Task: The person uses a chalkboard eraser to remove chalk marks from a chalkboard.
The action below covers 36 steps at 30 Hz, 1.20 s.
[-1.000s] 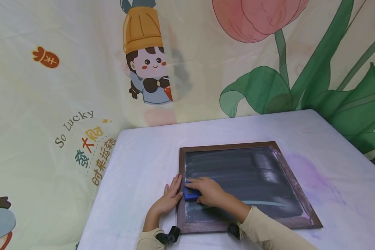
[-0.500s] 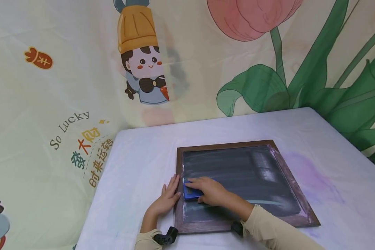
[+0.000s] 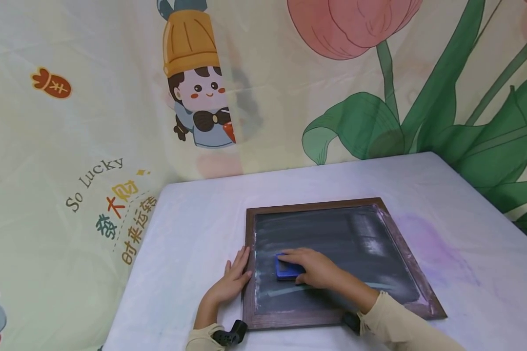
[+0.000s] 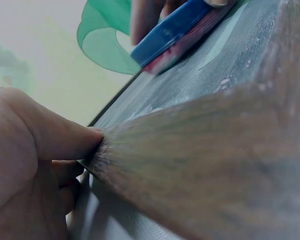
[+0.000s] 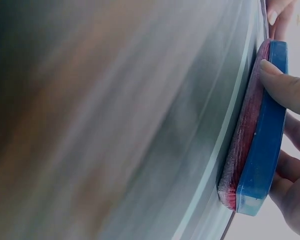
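Observation:
A chalkboard (image 3: 334,243) in a dark wooden frame (image 3: 248,273) lies flat on the table, smeared with chalk dust. My right hand (image 3: 314,268) grips a blue eraser (image 3: 285,269) with a red felt underside (image 5: 242,130) and presses it onto the board near its left side. A pale chalk line (image 3: 285,291) runs just below the eraser. My left hand (image 3: 233,280) lies flat on the table with its fingers against the frame's left edge (image 4: 154,165). The thumb (image 4: 65,135) touches the frame's corner in the left wrist view.
The table (image 3: 193,234) wears a white cloth with a purple chalk stain (image 3: 430,243) right of the board. A printed fabric backdrop (image 3: 114,97) with a cartoon figure and a tulip hangs close behind and to the left. Table edges drop off at left and right.
My right hand has slid the eraser a little to the right, away from the frame's left edge. The left hand stays against the frame.

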### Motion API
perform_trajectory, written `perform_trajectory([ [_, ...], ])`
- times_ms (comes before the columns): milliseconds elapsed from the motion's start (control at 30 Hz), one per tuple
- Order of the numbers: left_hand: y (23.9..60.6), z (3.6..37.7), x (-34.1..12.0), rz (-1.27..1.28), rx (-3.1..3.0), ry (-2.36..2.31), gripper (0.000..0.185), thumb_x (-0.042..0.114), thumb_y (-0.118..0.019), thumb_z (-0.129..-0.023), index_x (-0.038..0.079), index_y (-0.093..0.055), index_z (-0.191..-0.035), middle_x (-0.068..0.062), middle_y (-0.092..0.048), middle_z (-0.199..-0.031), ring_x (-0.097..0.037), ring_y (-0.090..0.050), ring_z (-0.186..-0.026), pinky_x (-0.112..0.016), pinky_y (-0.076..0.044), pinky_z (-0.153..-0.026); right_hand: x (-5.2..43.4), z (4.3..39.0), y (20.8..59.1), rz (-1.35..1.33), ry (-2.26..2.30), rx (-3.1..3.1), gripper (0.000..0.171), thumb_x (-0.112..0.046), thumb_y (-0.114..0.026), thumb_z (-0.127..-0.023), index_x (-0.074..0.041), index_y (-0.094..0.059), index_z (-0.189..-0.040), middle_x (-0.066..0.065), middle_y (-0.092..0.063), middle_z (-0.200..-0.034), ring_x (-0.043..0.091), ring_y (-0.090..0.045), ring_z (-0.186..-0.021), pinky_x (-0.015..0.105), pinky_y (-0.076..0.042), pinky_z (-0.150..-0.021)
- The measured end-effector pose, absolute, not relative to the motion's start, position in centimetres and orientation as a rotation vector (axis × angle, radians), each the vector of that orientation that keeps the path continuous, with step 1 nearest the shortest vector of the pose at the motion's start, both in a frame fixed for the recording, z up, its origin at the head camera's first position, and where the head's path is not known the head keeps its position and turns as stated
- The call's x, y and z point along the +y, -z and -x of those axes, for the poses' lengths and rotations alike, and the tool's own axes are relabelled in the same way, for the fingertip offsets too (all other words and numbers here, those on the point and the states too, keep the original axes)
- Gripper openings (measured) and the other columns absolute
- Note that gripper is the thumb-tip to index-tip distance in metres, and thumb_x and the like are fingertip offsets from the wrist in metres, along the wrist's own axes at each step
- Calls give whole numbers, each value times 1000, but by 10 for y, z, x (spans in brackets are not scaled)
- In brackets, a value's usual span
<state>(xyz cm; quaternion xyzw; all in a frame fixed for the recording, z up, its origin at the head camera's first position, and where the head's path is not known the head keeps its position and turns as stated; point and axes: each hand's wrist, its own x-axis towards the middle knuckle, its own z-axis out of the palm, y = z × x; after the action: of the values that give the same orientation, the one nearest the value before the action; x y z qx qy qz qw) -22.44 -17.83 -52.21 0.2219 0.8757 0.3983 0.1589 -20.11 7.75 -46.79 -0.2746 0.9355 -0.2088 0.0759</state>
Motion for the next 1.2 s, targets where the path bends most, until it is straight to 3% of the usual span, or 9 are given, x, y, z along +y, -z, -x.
perform_trajectory([
  [1200,521,223,-180,-639,2488,-1158,61,17,-40,-97,4,-8,-147,-19,-3,-153,-36,1,-141,-55,10,-109,248,156,475,515,786,2978,65,-7,-75,-69,-5,-50,-129,26,-49,-130,48,-46,-115,59,-40,-89],
])
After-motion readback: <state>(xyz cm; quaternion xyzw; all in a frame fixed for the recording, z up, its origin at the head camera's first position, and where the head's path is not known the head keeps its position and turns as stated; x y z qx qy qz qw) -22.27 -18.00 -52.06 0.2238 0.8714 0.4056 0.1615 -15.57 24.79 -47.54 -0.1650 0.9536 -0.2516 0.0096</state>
